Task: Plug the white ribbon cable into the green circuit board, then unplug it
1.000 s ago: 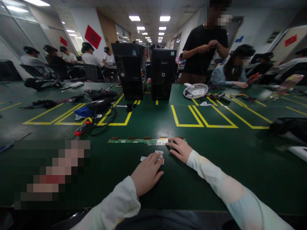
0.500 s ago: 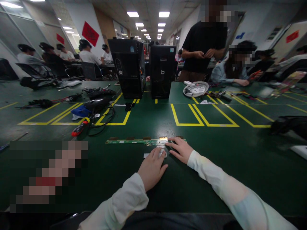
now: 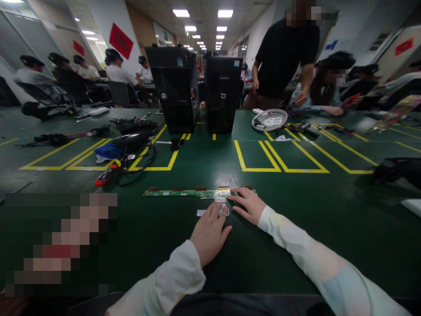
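Left hand (image 3: pixel 209 235) – fingers extended and spread, lying over a flat white piece (image 3: pixel 200 213), not closed round it. Over the last 1 s it has slid this piece across the counter (image 3: pixel 279 272), away from the body; the far tab now sits at the near edge of the long green circuit board (image 3: pixel 189 193), where a gap showed before. Whether tab and board touch, or overlap, cannot be told. Right hand (image 3: pixel 250 207) has stayed put – open, fingertips on the board's right part, apparently steadying it. Judgement: the 2 parts are now close enough for fine alignment.
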`<state>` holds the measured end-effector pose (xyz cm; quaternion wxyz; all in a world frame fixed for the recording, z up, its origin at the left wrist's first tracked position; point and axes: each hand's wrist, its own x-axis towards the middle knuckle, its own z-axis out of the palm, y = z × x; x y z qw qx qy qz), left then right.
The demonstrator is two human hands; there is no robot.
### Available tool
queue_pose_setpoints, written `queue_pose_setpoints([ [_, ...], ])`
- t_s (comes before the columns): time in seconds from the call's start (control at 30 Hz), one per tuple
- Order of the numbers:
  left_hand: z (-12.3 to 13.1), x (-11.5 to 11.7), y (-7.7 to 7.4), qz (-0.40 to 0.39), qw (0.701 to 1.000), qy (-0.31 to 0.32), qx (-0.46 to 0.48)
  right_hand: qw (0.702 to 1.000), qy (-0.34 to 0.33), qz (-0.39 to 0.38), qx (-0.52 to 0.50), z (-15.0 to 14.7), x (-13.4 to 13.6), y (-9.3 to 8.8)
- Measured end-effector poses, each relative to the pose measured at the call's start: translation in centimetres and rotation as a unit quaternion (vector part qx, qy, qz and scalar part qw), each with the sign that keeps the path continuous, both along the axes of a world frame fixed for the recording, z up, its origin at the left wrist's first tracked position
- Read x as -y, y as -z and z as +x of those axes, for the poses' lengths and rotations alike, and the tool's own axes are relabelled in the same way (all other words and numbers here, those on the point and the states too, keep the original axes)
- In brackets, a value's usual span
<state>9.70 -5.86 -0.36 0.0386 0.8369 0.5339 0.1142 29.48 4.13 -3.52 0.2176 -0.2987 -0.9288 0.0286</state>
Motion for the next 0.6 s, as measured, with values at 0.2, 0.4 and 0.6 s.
queue_pose_setpoints([
  [0.2,-0.05,-0.07,0.25,0.01,1.0,-0.001,0.001,1.0,0.002,-0.003,0.002,-0.01,0.05,-0.01],
  [0.4,-0.04,-0.06,0.25,0.016,1.0,-0.001,0.0,1.0,0.002,-0.003,0.002,-0.04,0.1,-0.08],
  [0.6,0.07,0.08,0.5,0.023,1.0,-0.008,0.001,1.0,0.002,-0.008,0.002,-0.03,0.17,-0.24],
])
